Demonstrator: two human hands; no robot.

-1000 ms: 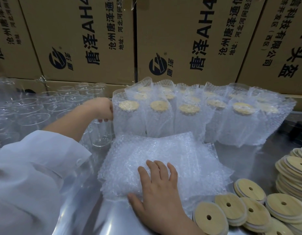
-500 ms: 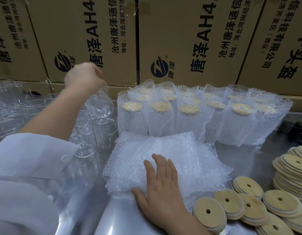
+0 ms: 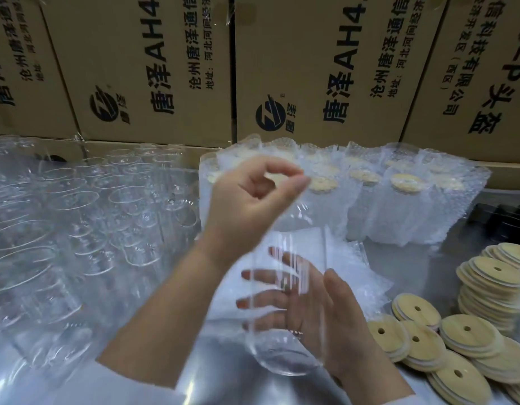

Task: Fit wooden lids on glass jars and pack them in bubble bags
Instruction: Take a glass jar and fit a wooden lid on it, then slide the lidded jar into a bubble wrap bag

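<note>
A clear cylindrical glass jar (image 3: pixel 282 361) is pinched at its rim by the left grip (image 3: pixel 247 206). The wide-open right grip (image 3: pixel 317 314) below should be closed round it before release.

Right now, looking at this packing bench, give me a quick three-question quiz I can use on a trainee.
1. True or false: the raised glass jar is already capped.
2. The loose wooden lids lie: A, left of the jar; B, right of it; C, inside it.
3. Fill in: the finished jars at the back stand in ___ bags.
Key: 1 false; 2 B; 3 bubble.
</note>
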